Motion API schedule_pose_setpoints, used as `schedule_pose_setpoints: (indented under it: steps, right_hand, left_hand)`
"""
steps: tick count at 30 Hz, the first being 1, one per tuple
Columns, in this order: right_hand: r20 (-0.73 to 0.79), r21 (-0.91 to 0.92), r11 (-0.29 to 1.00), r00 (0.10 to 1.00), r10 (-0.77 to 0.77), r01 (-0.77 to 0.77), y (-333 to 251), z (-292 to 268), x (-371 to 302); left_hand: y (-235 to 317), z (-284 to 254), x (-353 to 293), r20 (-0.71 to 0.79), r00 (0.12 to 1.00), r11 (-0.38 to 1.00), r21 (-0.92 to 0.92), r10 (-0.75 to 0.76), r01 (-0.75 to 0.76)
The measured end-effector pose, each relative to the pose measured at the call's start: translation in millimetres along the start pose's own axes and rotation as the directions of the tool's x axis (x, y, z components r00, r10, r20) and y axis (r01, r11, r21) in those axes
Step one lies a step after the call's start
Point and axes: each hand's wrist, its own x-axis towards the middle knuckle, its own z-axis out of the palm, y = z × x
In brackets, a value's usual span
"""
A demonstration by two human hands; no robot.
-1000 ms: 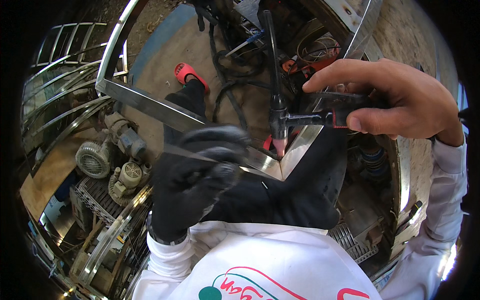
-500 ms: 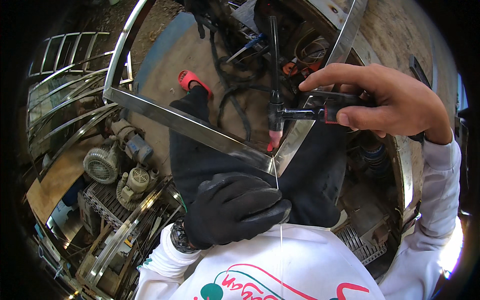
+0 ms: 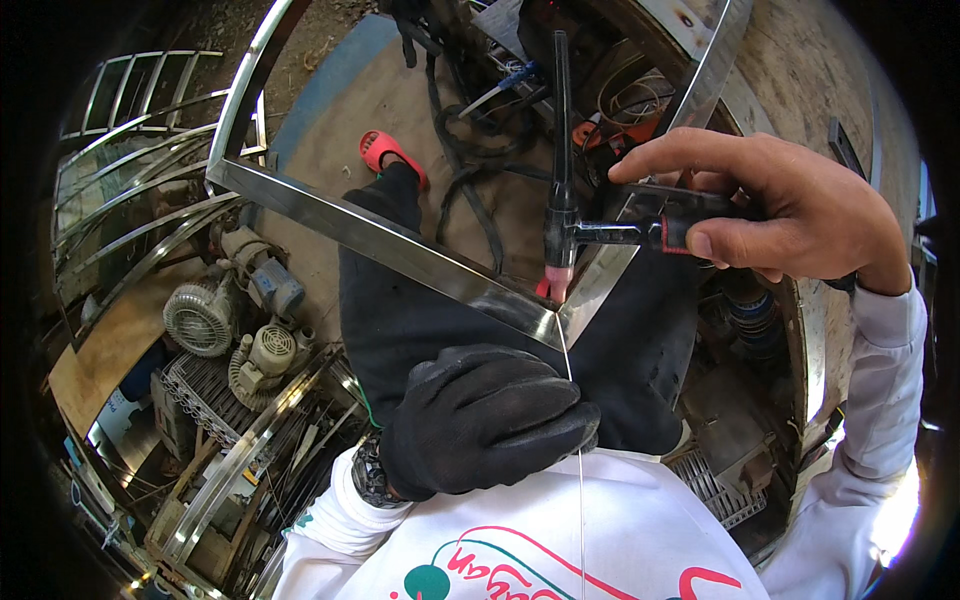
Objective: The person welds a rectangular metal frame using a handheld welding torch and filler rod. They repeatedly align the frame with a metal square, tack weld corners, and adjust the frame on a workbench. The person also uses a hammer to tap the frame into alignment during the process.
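My right hand (image 3: 790,205), bare, grips a black welding torch (image 3: 575,230) whose pink nozzle points down at the corner joint of a shiny steel frame (image 3: 400,245). My left hand (image 3: 485,420) wears a black glove and pinches a thin filler rod (image 3: 572,420) that runs up to the same corner, just below the nozzle. The two polished steel bars meet in a V right between my hands. My black trousers and a red sandal (image 3: 385,150) show below the frame.
Black cables (image 3: 480,160) trail over the brown floor beyond the frame. Old motors and blowers (image 3: 240,330) and a wire crate lie at the left, with curved steel railings (image 3: 130,200) stacked behind. Another steel bar (image 3: 250,440) lies low at the left.
My gloved left hand has dropped from the left bar toward my chest and now feeds the rod up to the corner. The torch has stayed near the joint.
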Motion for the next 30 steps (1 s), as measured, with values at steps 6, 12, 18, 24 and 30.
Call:
schedule_pose_setpoints:
  steps: [6,12,18,24,30]
  right_hand:
    - [0.023,-0.071,0.997,1.0,0.02,-0.018,-3,-3,4]
    - [0.051,-0.152,0.985,0.995,0.086,-0.077,-9,-9,8]
    - [0.074,-0.175,0.979,0.99,0.122,-0.107,-11,-13,10]
    - [0.112,-0.039,0.998,0.992,0.048,-0.044,-3,-11,12]
    - [0.124,-0.053,0.982,0.975,0.185,-0.18,-13,-14,14]
  left_hand:
    - [1,1,0,-0.005,0.999,0.999,-0.028,-0.04,0.04]
    - [0,2,0,-0.014,0.999,0.998,-0.047,-0.049,0.048]
    - [-3,1,-5,-0.019,0.998,0.997,-0.062,-0.055,0.054]
    - [-4,19,0,0.0,0.973,0.915,-0.338,-0.232,0.219]
    - [-8,4,-4,-0.027,1.0,0.996,-0.091,-0.005,0.002]
